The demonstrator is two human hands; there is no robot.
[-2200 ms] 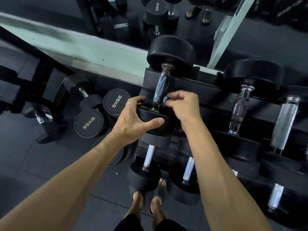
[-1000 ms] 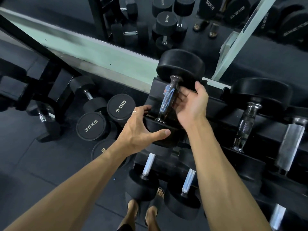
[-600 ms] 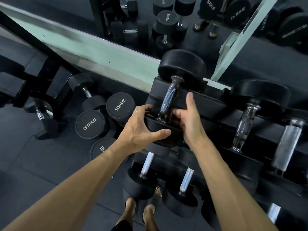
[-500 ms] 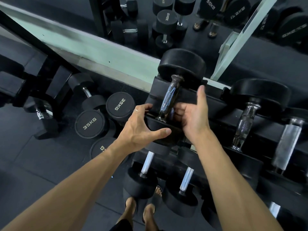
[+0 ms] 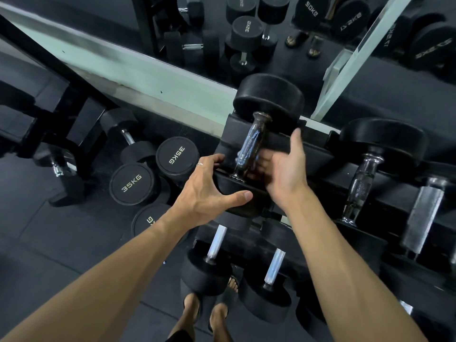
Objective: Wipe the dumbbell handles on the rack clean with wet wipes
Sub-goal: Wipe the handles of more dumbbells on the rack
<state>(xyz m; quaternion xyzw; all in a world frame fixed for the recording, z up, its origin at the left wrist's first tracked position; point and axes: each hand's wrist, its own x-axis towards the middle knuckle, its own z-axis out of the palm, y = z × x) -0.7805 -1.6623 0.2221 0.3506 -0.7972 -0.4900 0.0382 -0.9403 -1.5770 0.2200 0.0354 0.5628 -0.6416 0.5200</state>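
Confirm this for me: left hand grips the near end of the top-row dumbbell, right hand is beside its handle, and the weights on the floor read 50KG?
Not quite. In the head view the floor weights read 35KG, not 50KG. The rest holds: left hand grips the dumbbell's near end, right hand beside the handle.

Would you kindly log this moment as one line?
left hand: grips dumbbell's near head | right hand: fingers at handle, wipe not visible | dumbbell on rack

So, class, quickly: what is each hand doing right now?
Left hand: grips the dumbbell's near head.
Right hand: at the handle; fingers blurred, grip cannot be told.
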